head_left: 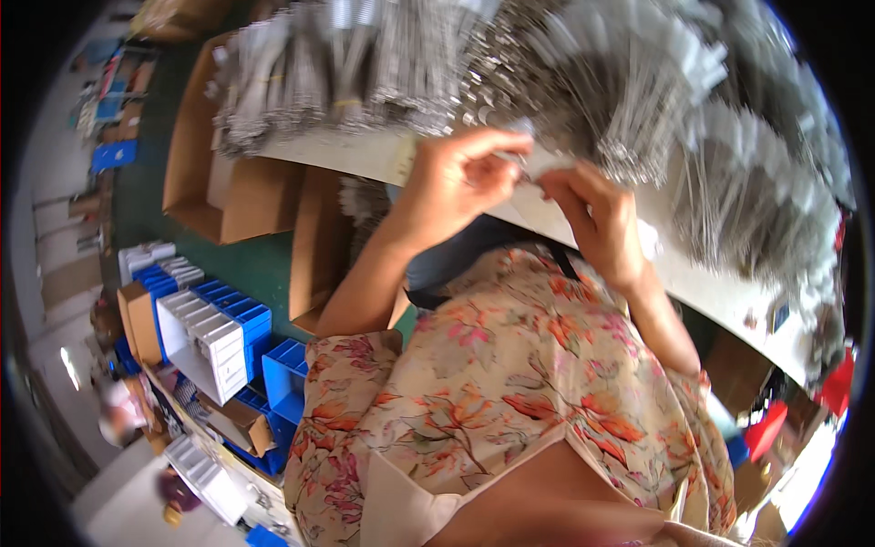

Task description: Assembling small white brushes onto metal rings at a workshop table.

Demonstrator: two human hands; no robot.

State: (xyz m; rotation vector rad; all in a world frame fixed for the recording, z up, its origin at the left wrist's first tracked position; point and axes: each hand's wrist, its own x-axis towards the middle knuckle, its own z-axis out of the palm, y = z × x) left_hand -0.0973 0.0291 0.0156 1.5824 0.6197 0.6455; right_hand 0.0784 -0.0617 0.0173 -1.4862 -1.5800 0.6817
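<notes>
Plainly, both hands met at twelve o'clock: the left hand (453, 179) and right hand (592, 219) pinched a thin metal piece (527, 170) between closed fingertips. Bundled wire parts (629, 100) lay heaped on the white table (702, 283) beyond, within reach.

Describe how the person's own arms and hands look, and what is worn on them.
Both forearms are bare. The left hand and right hand wear no gloves; no rings or watch are visible. Short sleeves of a cream floral garment with pink and orange flowers cover the upper arms.
</notes>
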